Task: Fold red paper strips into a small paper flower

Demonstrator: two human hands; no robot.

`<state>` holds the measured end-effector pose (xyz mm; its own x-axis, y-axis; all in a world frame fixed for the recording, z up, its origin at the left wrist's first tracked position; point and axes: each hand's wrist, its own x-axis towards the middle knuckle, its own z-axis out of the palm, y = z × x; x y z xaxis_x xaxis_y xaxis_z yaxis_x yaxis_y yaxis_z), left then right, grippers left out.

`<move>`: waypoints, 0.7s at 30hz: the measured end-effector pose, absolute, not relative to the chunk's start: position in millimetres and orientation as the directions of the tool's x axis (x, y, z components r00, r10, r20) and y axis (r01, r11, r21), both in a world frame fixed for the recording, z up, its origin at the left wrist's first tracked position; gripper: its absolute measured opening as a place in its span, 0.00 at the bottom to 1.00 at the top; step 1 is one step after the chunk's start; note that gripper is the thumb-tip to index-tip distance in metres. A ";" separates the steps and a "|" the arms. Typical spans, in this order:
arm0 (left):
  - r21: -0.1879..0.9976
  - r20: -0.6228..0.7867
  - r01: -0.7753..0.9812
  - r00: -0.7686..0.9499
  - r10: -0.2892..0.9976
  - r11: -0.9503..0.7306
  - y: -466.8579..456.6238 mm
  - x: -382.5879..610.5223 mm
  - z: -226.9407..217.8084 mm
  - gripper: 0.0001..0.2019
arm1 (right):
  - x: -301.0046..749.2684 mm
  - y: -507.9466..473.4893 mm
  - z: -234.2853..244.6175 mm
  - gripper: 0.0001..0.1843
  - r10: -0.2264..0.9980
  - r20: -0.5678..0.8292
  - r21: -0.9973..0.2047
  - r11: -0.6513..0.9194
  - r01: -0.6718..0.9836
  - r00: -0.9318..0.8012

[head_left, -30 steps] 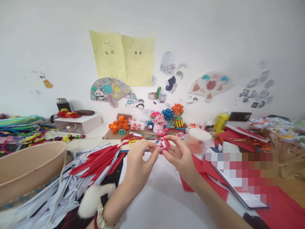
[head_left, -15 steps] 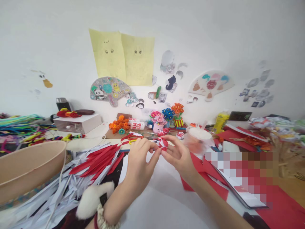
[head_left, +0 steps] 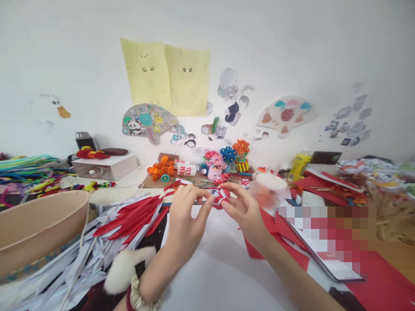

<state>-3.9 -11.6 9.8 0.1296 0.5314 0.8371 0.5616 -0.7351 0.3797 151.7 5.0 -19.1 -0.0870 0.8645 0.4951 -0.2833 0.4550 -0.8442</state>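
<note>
A small red-and-white woven paper ball point(head_left: 221, 197) is held up between my two hands, above a large white sheet point(head_left: 217, 259). My left hand point(head_left: 189, 211) pinches its left side with thumb and index finger. On the other side, my right hand point(head_left: 243, 209) grips it with thumb and curled fingers. Similar red-and-white paper balls point(head_left: 222, 178) lie just behind my hands. Red paper strips point(head_left: 132, 220) and white paper strips point(head_left: 78, 250) are heaped to the left of my left forearm.
A beige basin point(head_left: 42, 216) stands at the left, a white fluffy object point(head_left: 125, 270) near my left wrist. At the right are a lidded cup point(head_left: 270, 185), red paper sheets point(head_left: 288, 242), a tablet-like device point(head_left: 343, 275) and a yellow bottle point(head_left: 298, 166). Small flower pots point(head_left: 242, 166) line the back.
The paper ball has turned slightly between my fingers, showing more of its woven face. My left thumb and fingers have shifted a little left along its edge.
</note>
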 end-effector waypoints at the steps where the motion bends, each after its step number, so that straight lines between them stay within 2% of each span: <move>1: 0.382 0.840 0.561 0.122 0.529 -0.735 -11.7 -4.5 10.6 0.05 | 151.6 4.6 -18.6 0.17 0.867 0.492 -0.845 0.453 -0.283 -0.080; 13: 0.349 0.818 0.630 0.158 0.554 -0.694 -9.8 -2.6 7.0 0.03 | 152.8 7.5 -22.2 0.19 0.862 0.501 -0.841 0.465 -0.277 -0.074; 21: 0.236 0.836 0.680 0.221 0.502 -0.694 -7.5 -4.7 5.4 0.03 | 153.5 7.9 -20.6 0.19 0.851 0.523 -0.836 0.501 -0.222 -0.046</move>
<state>-4.7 -7.5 5.4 0.2211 0.5016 0.8364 0.6802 -0.6939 0.2363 153.5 7.9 -20.6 -0.0462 0.8512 0.5227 -0.2220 0.5014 -0.8362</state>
